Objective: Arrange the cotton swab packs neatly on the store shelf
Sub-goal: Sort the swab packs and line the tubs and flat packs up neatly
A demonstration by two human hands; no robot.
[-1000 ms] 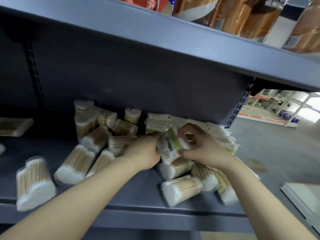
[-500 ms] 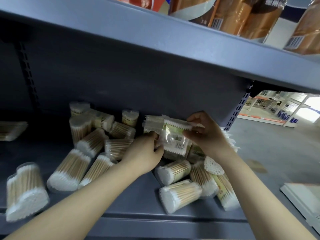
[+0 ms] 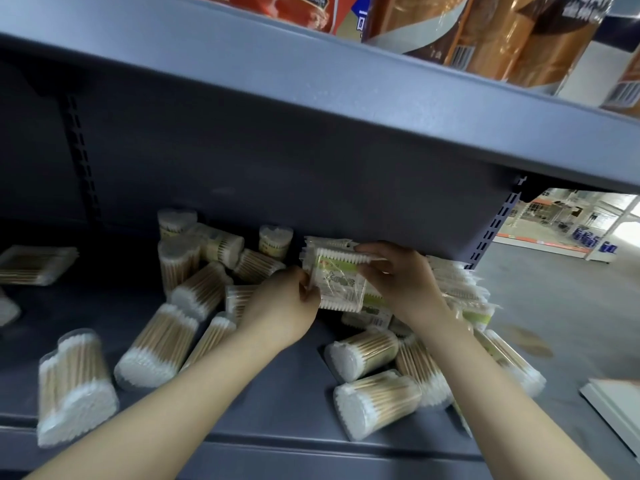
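So both hands are up at the back middle of the grey shelf (image 3: 284, 407), holding the same flat cotton swab pack (image 3: 341, 284) between them. The left hand (image 3: 280, 311) has its fingers curled in on the pack's left edge, pinching it, and the right hand (image 3: 403, 284) has its thumb and fingers curled around the top and right side, so the pack sits lifted a bit above the shelf with its white swab tips running along its top and bottom edges. Right behind and to the right of it is a messy stack of flat packs (image 3: 457, 289) of the same kind, leaning against the back panel near the slotted upright (image 3: 495, 230). The rest of the shelf is a jumble of clear tubs of swabs: one lying at the front left (image 3: 74, 386), another next to it (image 3: 157, 348), a cluster at the back (image 3: 201, 258) with a few standing and a few tipped over, and some more lying under the right forearm, including the one nearest the shelf's front edge (image 3: 375, 403). Another flat pack (image 3: 34, 263) lies way off at the left. Brown wrapped rolls (image 3: 485, 32) sit on the shelf above.
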